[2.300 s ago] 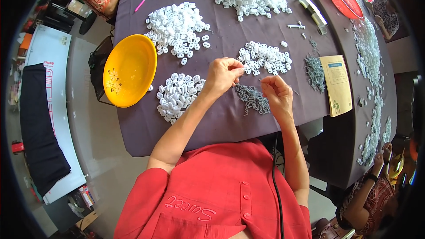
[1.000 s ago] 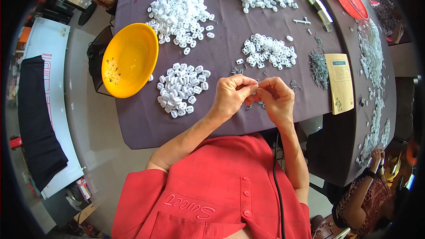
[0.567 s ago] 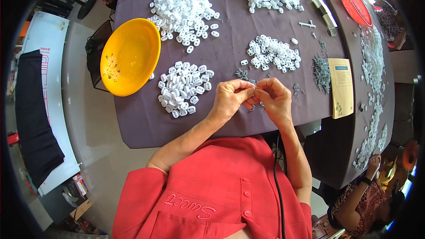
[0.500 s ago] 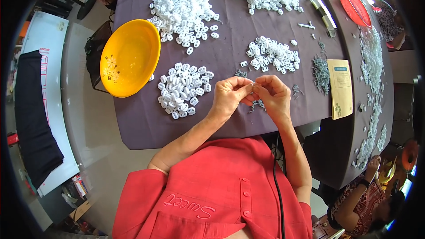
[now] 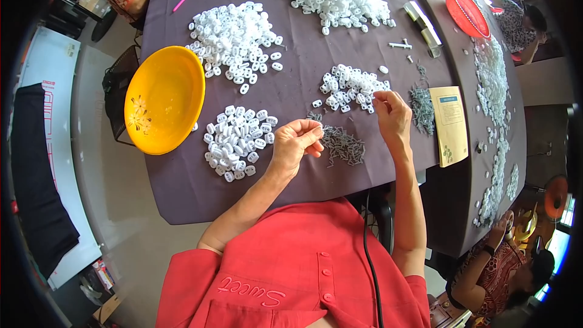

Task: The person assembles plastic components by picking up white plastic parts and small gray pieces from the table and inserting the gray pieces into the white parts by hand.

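My left hand [image 5: 290, 149] is closed in a pinch above the table, with a small white plastic piece [image 5: 320, 125] at its fingertips. To its right, my right hand [image 5: 393, 118] reaches the right edge of a middle pile of white two-holed plastic pieces [image 5: 349, 82]. Its thumb and fingers are pressed together there; what they grip, if anything, is too small to make out. Between and below my hands lies a heap of small grey screws [image 5: 345, 147]. Left of my left hand is a pile of white oval pieces [image 5: 234, 140], their two-holed faces showing.
Two larger white piles [image 5: 231, 33] [image 5: 337, 0] lie farther off. A yellow bowl [image 5: 173, 97] stands at the left edge. At right are another screw heap [image 5: 421, 109], a tan booklet [image 5: 450, 146] and a red basket [image 5: 466, 12]. Other people sit around the tables.
My hands, together before, have parted. The right has moved up and right to the middle white pile; the left holds its piece apart, uncovering the screw heap. The view has shifted slightly.
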`<state>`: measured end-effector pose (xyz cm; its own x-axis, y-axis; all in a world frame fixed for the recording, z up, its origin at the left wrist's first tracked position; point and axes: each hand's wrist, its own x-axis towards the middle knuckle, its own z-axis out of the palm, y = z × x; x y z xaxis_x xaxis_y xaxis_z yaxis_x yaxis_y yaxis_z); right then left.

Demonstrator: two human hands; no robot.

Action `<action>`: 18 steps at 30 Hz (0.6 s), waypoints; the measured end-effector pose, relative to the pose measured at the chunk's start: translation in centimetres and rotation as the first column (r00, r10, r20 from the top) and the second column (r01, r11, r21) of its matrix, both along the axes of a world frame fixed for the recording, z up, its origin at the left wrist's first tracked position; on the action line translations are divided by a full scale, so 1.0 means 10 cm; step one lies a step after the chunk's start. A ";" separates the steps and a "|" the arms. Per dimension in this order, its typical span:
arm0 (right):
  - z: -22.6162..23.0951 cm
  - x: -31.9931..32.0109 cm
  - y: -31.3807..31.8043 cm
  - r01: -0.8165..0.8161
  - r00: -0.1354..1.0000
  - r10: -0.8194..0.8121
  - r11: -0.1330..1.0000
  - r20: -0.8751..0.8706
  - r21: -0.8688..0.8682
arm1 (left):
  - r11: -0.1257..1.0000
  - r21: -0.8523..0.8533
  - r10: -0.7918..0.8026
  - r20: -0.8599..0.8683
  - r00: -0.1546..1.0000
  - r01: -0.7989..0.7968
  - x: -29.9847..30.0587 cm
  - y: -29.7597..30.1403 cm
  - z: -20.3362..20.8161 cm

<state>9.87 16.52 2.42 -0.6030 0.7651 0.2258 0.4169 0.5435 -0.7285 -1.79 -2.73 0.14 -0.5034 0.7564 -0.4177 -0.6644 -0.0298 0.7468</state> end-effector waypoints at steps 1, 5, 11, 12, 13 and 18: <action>-0.02 -0.02 0.03 0.001 1.000 0.000 0.999 -0.002 0.034 | 1.000 0.004 0.000 0.001 1.000 0.000 0.01 0.00 0.00; -0.01 -0.18 0.14 -0.031 0.996 0.021 0.993 0.085 0.115 | 1.000 0.005 -0.014 0.019 1.000 0.014 0.01 -0.01 0.01; -0.11 -0.32 0.16 -0.095 0.965 0.020 0.956 0.261 0.278 | 1.000 0.007 -0.009 -0.003 1.000 0.009 0.03 0.00 0.08; -0.11 -0.32 0.16 -0.102 0.968 0.025 0.948 0.249 0.302 | 1.000 0.003 -0.009 -0.010 1.000 0.009 0.03 0.00 0.08; -0.11 -0.31 0.16 -0.103 0.969 0.026 0.948 0.248 0.301 | 1.000 0.002 -0.008 -0.011 1.000 0.008 0.03 -0.01 0.07; -0.06 -0.20 0.15 -0.061 0.988 0.031 0.979 0.154 0.192 | 0.999 -0.013 -0.040 0.003 0.999 0.040 0.04 -0.01 0.07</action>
